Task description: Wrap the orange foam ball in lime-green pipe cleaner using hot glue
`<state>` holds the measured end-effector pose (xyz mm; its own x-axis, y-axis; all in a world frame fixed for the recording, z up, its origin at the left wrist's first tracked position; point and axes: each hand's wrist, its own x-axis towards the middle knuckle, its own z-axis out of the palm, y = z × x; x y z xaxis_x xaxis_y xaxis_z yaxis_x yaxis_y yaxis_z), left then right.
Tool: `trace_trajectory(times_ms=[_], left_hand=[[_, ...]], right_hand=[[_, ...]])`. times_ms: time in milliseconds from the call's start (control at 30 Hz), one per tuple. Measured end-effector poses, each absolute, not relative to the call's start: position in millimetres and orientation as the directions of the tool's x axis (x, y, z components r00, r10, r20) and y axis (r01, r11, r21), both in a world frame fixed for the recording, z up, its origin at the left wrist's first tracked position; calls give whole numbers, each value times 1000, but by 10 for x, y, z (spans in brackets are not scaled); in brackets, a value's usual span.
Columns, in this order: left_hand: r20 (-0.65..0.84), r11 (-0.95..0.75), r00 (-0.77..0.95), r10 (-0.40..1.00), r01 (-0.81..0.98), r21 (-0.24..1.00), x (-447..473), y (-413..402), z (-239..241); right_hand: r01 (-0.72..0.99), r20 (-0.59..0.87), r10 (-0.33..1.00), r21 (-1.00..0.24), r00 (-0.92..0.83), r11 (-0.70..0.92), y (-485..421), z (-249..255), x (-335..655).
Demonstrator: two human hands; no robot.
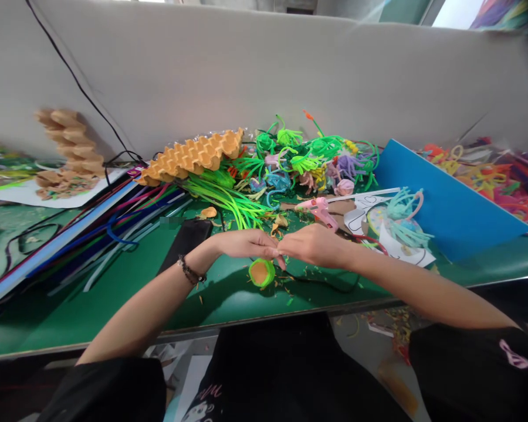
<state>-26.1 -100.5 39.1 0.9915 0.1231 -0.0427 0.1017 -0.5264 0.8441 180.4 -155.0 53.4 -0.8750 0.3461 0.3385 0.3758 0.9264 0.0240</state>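
My left hand [251, 243] and my right hand [317, 246] meet at the fingertips above the green table [229, 299]. The right hand is closed in a pinch, and the left thumb and fingers come together against it. Anything held between them is too small or hidden to make out. Just below the left fingers is a small egg-carton cup [260, 272], wrapped in bright green pipe cleaner with a tan centre. Beyond my right hand lies a pink glue gun [321, 211]. A black flat object [187, 241] is partly behind my left forearm.
An egg-carton tray [193, 158] leans over green pipe cleaners [229, 199]. Pipe-cleaner pieces [308, 164] pile at the back. A blue board [449, 205] leans at right beside paper cutouts [400, 237]. Long pipe cleaners [114, 228] lie left. A pale partition [246, 70] stands behind.
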Motion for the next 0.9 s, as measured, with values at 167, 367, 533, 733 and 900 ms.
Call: trace_trajectory(times_ms=[167,367,533,733,900], left_hand=[[72,-813,929,364,279,511,-170,-1285,464],[74,-841,897,435,376,388,-130,-1349,513],[4,-723,928,373,288,628,-172,-1222,515],[-1,-700,941,339,252,668,-148,-1191,542],[-33,-691,949,314,253,677,-149,-1246,662]], right_hand=[[497,-54,727,-765,-684,410,-1501,501,1832],[522,5,811,-763,-585,381,-1489,440,1831],[607,374,613,-148,-696,781,-1584,572,1884],[509,430,330,419,-840,751,-1667,539,1965],[562,524,305,451,-796,693,-1742,510,1972]])
